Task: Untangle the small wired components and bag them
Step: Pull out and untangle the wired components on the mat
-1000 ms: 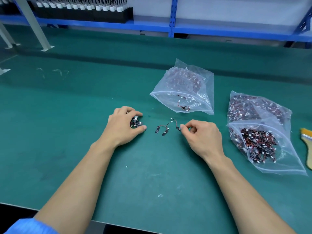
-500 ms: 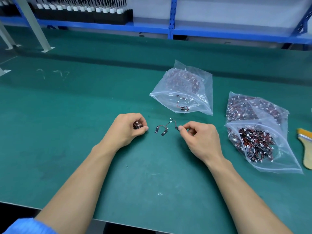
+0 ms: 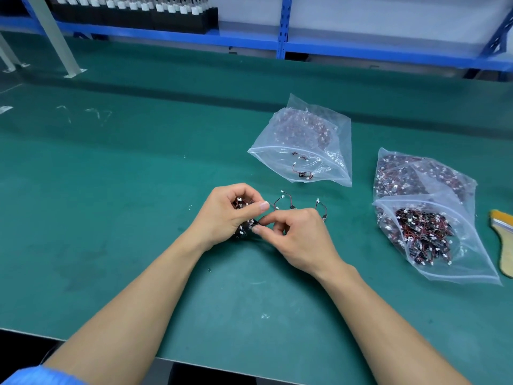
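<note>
Your left hand (image 3: 224,212) lies on the table (image 3: 138,218) just in front of the sparse bag (image 3: 333,140), towards you. Its fingers (image 3: 244,191) are curled round a clump (image 3: 242,204) of small wired components, thumb pressed over the top. Your right hand (image 3: 299,240) meets it from the side. Its thumb and forefinger are closed in a pinch on something at the clump's lower edge, most likely one component or its lead, though the piece itself is too small to make out.

Two loose pieces (image 3: 283,200) lie on the table between your hands and the sparse bag, already separated but not bagged. Two stuffed bags (image 3: 472,262) sit well to the right of the sparse bag, with a brush (image 3: 502,240) beyond them.

This looks like the untangling step, early in the job, since much is left in your left hand. Next, draw the pinched piece out slowly while your left hand holds the clump firm, easing the wire free rather than tugging, as the leads look thin and may snag. Then gather the freed pieces and drop them through the sparse bag's mouth.
</note>
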The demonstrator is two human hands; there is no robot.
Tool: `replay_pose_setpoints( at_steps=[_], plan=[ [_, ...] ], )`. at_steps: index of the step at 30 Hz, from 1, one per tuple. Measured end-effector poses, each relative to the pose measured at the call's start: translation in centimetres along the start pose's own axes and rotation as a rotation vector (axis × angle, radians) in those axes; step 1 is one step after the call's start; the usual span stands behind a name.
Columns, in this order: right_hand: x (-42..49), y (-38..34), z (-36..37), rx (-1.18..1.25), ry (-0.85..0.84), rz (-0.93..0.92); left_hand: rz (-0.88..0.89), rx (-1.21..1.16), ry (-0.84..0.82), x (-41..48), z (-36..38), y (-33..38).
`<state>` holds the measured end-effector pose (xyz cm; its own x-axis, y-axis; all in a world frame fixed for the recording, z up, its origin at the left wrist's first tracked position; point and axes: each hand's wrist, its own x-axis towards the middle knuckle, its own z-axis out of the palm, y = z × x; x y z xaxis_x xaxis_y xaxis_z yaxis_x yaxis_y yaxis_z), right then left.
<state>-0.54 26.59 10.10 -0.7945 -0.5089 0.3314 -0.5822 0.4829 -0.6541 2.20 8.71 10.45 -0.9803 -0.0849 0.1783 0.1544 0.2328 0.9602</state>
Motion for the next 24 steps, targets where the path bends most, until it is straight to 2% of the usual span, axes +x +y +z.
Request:
replay_pose_setpoints(
  at_steps=[6, 11, 16, 20, 24],
  plan=[
    [-0.2, 0.4, -0.4, 0.077, -0.05, 0.02, -0.003, 0.015, 0.082, 0.2, -0.9, 0.1],
    [-0.8, 0.6, -0.8, 0.045, -0.106, 0.079, -0.041, 0.016, 0.187, 0.6, -2.2, -0.2],
    [-1.3, 0.6, -1.1, -0.045, -0.081, 0.112, -0.008, 0.255, 0.272, 0.6, -3.0, -1.1],
    [-1.6, 0.1, -1.1, -0.064, -0.104, 0.088, -0.031, 0.456, 0.219, 0.5, -3.2, -1.7],
    [-1.7, 0.9, -1.6, -0.044, -0.067, 0.136, -0.027, 0.558, 0.187, 0.5, -3.2, -1.8]
  ],
)
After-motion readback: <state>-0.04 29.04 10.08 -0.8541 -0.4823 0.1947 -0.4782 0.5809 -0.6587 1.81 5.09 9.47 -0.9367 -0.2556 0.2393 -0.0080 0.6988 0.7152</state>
